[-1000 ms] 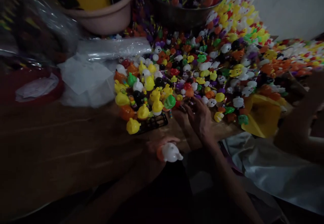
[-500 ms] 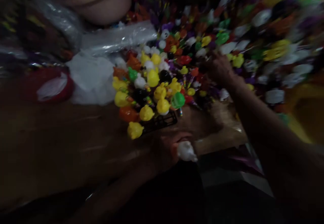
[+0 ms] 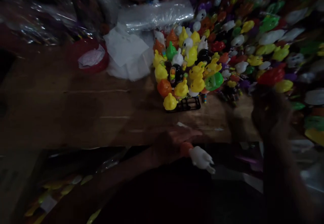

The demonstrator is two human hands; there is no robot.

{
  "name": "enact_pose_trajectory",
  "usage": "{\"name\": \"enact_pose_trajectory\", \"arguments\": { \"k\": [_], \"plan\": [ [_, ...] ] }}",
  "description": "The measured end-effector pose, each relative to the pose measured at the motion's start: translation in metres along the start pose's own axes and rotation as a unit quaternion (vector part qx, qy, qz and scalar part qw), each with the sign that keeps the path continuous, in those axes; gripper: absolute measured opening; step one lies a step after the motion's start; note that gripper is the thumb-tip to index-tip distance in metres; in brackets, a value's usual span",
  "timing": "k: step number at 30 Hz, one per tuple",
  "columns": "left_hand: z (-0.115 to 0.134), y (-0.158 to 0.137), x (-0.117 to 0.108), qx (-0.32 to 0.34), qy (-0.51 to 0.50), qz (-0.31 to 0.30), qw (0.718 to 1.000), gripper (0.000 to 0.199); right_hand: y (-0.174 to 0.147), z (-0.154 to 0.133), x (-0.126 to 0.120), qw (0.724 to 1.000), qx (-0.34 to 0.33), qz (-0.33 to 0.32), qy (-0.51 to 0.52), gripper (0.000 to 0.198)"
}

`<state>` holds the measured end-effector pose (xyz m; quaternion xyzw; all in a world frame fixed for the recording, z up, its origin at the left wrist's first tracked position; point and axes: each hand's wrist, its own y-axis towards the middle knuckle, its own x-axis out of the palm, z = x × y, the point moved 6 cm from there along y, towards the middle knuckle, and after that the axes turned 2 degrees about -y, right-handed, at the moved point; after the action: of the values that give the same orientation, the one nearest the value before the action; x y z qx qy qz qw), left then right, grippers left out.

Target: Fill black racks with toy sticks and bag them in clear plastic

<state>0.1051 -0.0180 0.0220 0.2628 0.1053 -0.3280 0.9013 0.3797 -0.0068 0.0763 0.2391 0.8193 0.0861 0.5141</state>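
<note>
My left hand (image 3: 174, 141) is at the table's front edge, fingers closed around a white plastic animal figure (image 3: 201, 158). An orange part shows between the hand and the white figure. On the right, my right hand (image 3: 272, 112) is dark and blurred, closed with a red plastic figure (image 3: 272, 76) at its fingertips. Between and beyond my hands stands a black rack (image 3: 191, 104), crowded with upright figures in yellow, white, orange, green and black. A yellow figure (image 3: 170, 101) stands at its front left corner, and a green one (image 3: 214, 81) at its right.
A large heap of loose coloured figures (image 3: 268, 48) spreads over the right and back. Left of the rack lie white sheets (image 3: 129, 53), a red bowl (image 3: 87, 67) with paper in it, and a roll of clear plastic (image 3: 157, 14). The wooden table (image 3: 63, 116) ends near my body.
My right hand has drawn back from the heap, toward me and to the right, with the red figure. The left hand still holds the white figure. The view has shifted.
</note>
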Motion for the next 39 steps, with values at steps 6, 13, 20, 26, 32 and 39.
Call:
{"name": "enact_pose_trajectory", "arguments": {
  "k": [6,13,20,26,32,39],
  "plan": [
    [0.000,-0.021,-0.047,-0.074,-0.007,0.142,0.987,0.040,-0.089,-0.072,0.063,0.989,-0.036,-0.042,0.141,0.018],
    [-0.002,-0.020,-0.053,0.002,0.155,0.119,0.981,0.025,-0.060,-0.108,0.092,0.974,-0.040,-0.050,0.216,0.011],
    [-0.011,-0.024,-0.047,-0.009,0.193,0.087,0.977,0.027,-0.054,-0.116,0.115,0.957,-0.045,-0.090,0.272,0.013],
    [-0.013,-0.022,-0.042,-0.005,0.253,0.061,0.966,0.028,-0.051,-0.104,0.112,0.966,-0.047,-0.081,0.240,0.019],
    [-0.011,-0.021,-0.040,0.012,0.333,0.074,0.940,0.034,-0.055,-0.102,0.112,0.959,0.002,-0.074,0.272,0.019],
    [-0.011,-0.023,-0.036,0.018,0.372,0.080,0.924,0.027,-0.053,-0.103,0.115,0.959,0.003,-0.089,0.267,0.021]
  ]
}}
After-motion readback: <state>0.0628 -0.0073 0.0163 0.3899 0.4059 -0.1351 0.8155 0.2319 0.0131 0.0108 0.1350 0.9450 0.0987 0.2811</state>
